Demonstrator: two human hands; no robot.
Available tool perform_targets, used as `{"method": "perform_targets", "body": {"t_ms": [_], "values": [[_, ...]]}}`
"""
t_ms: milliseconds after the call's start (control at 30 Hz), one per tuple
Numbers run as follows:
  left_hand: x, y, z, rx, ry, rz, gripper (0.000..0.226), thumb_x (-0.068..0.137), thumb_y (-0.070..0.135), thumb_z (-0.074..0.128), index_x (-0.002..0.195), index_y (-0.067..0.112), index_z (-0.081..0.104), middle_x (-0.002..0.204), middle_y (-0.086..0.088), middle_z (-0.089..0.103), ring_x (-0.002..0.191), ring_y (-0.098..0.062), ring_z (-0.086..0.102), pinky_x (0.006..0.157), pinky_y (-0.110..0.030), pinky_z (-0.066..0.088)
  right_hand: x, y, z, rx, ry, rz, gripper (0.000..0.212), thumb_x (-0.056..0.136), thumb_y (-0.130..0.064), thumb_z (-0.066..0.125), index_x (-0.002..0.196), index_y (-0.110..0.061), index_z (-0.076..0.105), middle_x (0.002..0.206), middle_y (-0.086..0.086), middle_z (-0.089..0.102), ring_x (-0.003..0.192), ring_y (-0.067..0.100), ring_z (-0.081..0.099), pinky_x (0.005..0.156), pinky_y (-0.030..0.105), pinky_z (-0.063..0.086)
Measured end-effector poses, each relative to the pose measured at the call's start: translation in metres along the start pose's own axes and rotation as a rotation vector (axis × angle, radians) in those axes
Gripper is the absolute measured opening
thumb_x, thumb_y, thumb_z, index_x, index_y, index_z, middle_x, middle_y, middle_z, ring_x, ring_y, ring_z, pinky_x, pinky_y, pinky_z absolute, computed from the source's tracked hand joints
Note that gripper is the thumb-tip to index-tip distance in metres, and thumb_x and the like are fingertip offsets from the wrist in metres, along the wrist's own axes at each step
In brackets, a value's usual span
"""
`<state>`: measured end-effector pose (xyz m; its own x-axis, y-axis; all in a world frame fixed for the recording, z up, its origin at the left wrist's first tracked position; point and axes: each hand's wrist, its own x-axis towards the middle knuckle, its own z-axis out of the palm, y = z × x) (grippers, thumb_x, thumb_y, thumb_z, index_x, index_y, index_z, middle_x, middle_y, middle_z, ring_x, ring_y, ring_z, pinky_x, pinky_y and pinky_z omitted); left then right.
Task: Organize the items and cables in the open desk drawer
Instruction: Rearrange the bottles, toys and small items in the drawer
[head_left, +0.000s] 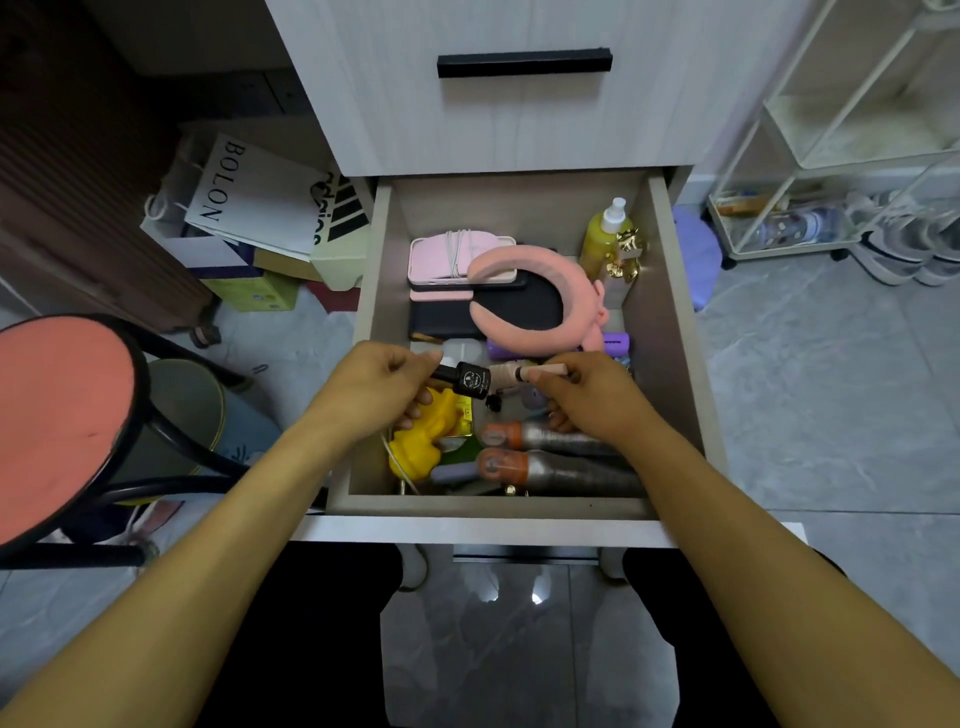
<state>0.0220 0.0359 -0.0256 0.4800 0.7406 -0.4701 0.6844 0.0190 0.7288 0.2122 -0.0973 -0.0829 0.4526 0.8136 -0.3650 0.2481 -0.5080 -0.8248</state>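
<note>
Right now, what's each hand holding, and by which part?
Left hand grips a small black bottle by its cap end. Right hand pinches a beige tube by one end. Both are held above the drawer.

Dim overhead light, floor glare, wide-angle bending at edges.

Pretty cramped in this grey wooden drawer (670, 332). The only bare floor I can reach is the strip along the back wall, behind the pink flat case (457, 257). The padded pink headband (550, 296) hogs the middle, the yellow spray bottle (605, 234) blocks the back right corner, two silver canisters with orange caps (561, 452) fill the front right, and a yellow rubbery toy (421, 441) fills the front left.
</note>
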Motion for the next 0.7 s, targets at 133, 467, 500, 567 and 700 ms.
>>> {"method": "perform_targets", "body": {"t_ms": [133,467,500,567,700], "values": [[0.005,0.000,0.007,0.094,0.032,0.038,0.038,0.097,0.042,0.052,0.082,0.010,0.067,0.070,-0.003,0.068,0.060,-0.014,0.062,0.056,-0.024,0.051,-0.002,-0.003,-0.003,-0.005,0.011,0.024,0.020,0.094,-0.033,0.060,0.093,-0.015,0.069,0.069,-0.002,0.067,0.056,0.016,0.067,0.056,0.023,0.056],[0.019,0.003,0.020,-0.075,0.020,0.104,0.027,0.097,0.037,0.055,0.092,0.014,0.068,0.078,-0.002,0.070,0.066,-0.007,0.065,0.066,-0.020,0.055,0.002,-0.008,-0.007,0.302,0.105,0.113,0.018,0.094,-0.025,0.061,0.096,-0.008,0.069,0.071,0.013,0.066,0.057,0.024,0.064,0.061,0.039,0.060],[0.022,0.006,0.022,-0.094,0.041,0.107,0.027,0.097,0.037,0.055,0.090,0.015,0.068,0.078,-0.002,0.070,0.064,-0.005,0.065,0.062,-0.017,0.054,0.004,-0.008,-0.009,0.290,0.149,0.091,0.016,0.095,-0.026,0.061,0.093,-0.011,0.069,0.070,0.011,0.067,0.057,0.023,0.064,0.061,0.038,0.060],[0.029,0.011,0.026,-0.151,0.082,0.109,0.026,0.096,0.036,0.057,0.088,0.015,0.068,0.078,-0.002,0.070,0.061,-0.004,0.063,0.055,-0.014,0.052,0.006,-0.007,-0.014,0.271,0.223,0.052,0.014,0.095,-0.026,0.060,0.091,-0.016,0.068,0.069,0.008,0.065,0.055,0.019,0.062,0.056,0.034,0.058],[0.047,0.024,0.038,-0.234,0.129,0.116,0.023,0.094,0.033,0.063,0.083,0.014,0.071,0.076,-0.003,0.072,0.065,-0.011,0.064,0.064,-0.026,0.056,0.014,-0.008,-0.026,0.087,0.394,0.046,0.018,0.092,-0.027,0.056,0.086,-0.018,0.070,0.069,0.005,0.066,0.057,0.019,0.064,0.057,0.038,0.058]]}}
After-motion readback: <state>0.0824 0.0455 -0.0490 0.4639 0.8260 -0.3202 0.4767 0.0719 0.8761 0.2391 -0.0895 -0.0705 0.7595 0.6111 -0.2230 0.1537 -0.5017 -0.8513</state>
